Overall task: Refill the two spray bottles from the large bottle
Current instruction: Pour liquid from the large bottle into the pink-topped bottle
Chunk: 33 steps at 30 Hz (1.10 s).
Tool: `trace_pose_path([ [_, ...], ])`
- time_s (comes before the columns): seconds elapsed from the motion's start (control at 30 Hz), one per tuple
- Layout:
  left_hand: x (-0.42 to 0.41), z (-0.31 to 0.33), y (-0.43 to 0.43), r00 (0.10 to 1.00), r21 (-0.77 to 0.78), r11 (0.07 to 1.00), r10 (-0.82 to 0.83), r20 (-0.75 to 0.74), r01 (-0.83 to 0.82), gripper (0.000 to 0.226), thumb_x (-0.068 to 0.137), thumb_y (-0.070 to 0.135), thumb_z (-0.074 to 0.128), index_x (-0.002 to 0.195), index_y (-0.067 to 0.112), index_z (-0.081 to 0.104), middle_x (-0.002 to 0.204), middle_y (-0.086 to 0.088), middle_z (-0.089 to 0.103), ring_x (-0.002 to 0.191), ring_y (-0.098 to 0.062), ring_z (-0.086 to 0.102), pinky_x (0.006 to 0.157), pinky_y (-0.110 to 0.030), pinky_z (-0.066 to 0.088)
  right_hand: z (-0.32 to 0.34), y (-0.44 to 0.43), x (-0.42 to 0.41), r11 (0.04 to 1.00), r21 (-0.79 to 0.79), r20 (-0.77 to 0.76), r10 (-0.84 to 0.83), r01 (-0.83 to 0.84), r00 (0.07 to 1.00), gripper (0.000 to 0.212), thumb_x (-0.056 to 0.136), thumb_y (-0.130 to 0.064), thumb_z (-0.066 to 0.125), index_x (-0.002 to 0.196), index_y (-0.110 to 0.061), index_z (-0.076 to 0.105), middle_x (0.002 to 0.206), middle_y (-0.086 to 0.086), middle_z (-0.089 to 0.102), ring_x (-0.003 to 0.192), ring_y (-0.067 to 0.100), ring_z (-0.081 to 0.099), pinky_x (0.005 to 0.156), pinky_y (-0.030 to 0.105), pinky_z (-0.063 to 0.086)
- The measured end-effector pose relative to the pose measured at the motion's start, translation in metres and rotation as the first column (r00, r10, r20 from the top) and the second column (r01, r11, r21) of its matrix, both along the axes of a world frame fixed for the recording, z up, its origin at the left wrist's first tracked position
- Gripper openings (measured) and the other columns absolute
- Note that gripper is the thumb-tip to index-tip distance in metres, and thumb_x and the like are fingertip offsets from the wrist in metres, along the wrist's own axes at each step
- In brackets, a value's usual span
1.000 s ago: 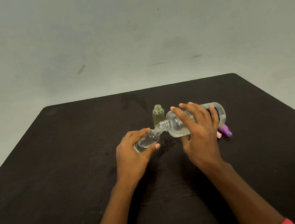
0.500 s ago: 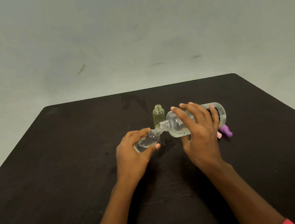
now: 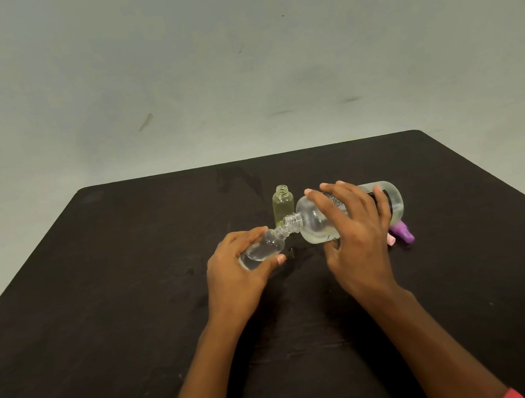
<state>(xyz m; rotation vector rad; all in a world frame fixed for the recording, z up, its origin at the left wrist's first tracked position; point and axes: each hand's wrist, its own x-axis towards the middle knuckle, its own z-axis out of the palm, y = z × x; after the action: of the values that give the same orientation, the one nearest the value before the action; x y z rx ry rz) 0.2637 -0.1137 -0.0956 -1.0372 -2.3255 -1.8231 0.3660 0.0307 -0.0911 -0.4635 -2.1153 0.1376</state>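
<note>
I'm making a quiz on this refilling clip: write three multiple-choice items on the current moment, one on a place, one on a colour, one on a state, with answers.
1. Where does the yellowish small bottle stand?
A. On the table, beyond the two mouths that meet
B. In the left hand
C. At the table's near edge

2. What colour is the cap lying just right of the right hand?
A. Green
B. Purple
C. Black

3. How is the large bottle held?
A. Upright
B. Upside down
C. Tipped on its side, mouth to the clear small bottle

Answers: 1 A, it stands alone and uncapped on the table. 2 B, the cap is plainly purple. 3 C, its neck points left into the bottle gripped by the left hand.
</note>
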Motion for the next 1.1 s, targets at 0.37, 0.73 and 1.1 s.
trace_pose_path([
  [0.37,-0.0003,-0.0006,0.001,1.0,0.016,1.0,0.0,-0.001,0.0,0.047,0.062,0.015,0.086,0.102,0.033,0.07,0.102,0.012,0.067,0.1,-0.005,0.063,0.09,-0.033,0.052,0.0009,-0.0003,0.0007,1.0,0.0,0.001,0.0,0.0,1.0,0.089,0.052,0.017,0.071,0.129,-0.023,0.056,0.129,0.003,0.057,0.129,0.021,0.04,0.114,0.047,0.013],
  [0.73,-0.0003,-0.0001,0.0004,1.0,0.011,1.0,0.0,-0.01,0.0,0.047,0.063,0.016,0.086,0.102,0.036,0.069,0.102,0.013,0.067,0.1,-0.005,0.062,0.09,-0.033,0.052,0.001,-0.0007,0.0006,1.0,0.001,-0.006,0.0,0.0,1.0,0.086,0.053,0.017,0.071,0.129,-0.022,0.057,0.128,0.003,0.058,0.128,0.021,0.041,0.113,0.049,0.016],
  [1.1,-0.0007,-0.0004,0.0002,1.0,0.004,1.0,0.002,-0.026,-0.002,0.047,0.063,0.017,0.086,0.102,0.037,0.069,0.101,0.013,0.067,0.099,-0.005,0.062,0.089,-0.033,0.052,0.0021,-0.0016,0.0006,1.0,-0.006,0.001,-0.001,0.001,1.0,0.088,0.053,0.018,0.071,0.129,-0.023,0.056,0.128,0.003,0.058,0.129,0.021,0.041,0.115,0.043,0.009],
])
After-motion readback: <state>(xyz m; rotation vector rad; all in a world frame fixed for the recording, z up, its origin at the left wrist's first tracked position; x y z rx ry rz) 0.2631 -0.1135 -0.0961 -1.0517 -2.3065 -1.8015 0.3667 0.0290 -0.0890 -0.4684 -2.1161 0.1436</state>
